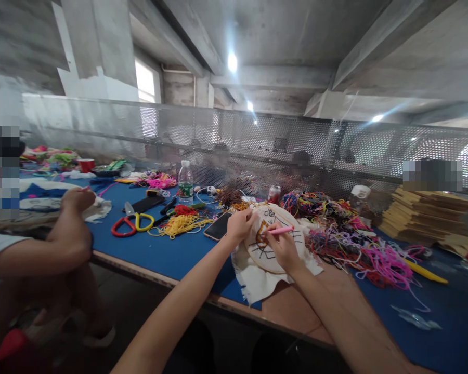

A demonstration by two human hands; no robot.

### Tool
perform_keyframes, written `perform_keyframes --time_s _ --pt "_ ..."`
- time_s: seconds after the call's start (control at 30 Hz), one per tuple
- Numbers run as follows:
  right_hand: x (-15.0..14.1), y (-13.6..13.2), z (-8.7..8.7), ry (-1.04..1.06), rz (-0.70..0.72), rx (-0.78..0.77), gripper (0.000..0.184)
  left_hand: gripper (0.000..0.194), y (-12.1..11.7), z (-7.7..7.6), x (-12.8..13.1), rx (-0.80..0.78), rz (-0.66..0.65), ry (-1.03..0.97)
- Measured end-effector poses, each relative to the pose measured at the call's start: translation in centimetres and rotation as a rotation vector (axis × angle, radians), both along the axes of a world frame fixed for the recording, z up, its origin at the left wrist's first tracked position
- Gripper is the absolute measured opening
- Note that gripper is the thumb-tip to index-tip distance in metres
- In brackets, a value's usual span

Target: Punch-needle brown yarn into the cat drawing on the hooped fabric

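A round embroidery hoop (275, 264) stretches white cloth with dark drawn lines and a patch of orange-brown stitching. The frayed cloth edge (253, 280) hangs below it over the table's front. At the hoop's upper left rim, my left hand (239, 226) is closed on it, with some fingers hidden. My right hand (284, 249) grips a pink, pen-like punch needle (283, 230) over the cloth, close to the orange-brown patch. The tool's tip is hidden by my fingers. A dark phone (218, 227) lies just left of my left hand.
Red-and-yellow-handled scissors (125, 227) and yellow yarn (179, 224) lie left. Tangled yarn (386, 262) and a yellow tool (427, 271) are right, before stacked brown cardboard (413, 213). A bottle (185, 182) stands behind. Another person's arm (58, 244) rests left.
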State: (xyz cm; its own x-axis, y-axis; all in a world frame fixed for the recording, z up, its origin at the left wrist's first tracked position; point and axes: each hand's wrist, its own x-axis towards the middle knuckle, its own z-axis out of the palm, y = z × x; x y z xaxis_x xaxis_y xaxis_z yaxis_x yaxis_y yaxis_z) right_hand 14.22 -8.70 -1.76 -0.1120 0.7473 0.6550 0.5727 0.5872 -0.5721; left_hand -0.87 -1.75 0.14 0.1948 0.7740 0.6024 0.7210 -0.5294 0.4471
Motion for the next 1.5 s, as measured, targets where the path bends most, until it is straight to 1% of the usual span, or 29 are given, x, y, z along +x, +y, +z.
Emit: perform_keyframes --time_s 0.87,0.93,1.03,1.17,1.27,1.4,1.5 --pt "-0.2 -0.2 0.3 0.007 -0.008 -0.012 0.020 0.037 -0.1 0.1 0.1 -0.027 0.030 0.015" --pt "-0.3 -0.1 0.3 -0.015 0.011 -0.018 0.018 0.037 -0.2 0.2 0.1 -0.028 0.029 0.021" --pt "-0.7 0.2 0.0 -0.117 0.049 0.009 0.014 0.036 -0.4 0.2 0.1 0.000 0.006 0.024" --pt "-1.0 0.5 -0.4 -0.184 0.021 0.054 0.013 0.037 -0.6 0.3 0.1 0.032 -0.002 0.016" --pt "-1.0 0.4 -0.4 -0.138 0.009 0.027 0.013 0.036 -0.6 0.4 0.1 0.032 -0.004 0.010" --pt "-0.9 0.2 -0.2 0.010 0.012 -0.063 0.019 0.035 -0.4 0.4 0.0 0.021 -0.005 0.017" --pt "-0.9 0.1 -0.1 0.120 0.020 -0.079 0.024 0.035 -0.3 0.4 0.1 0.019 -0.006 0.008"
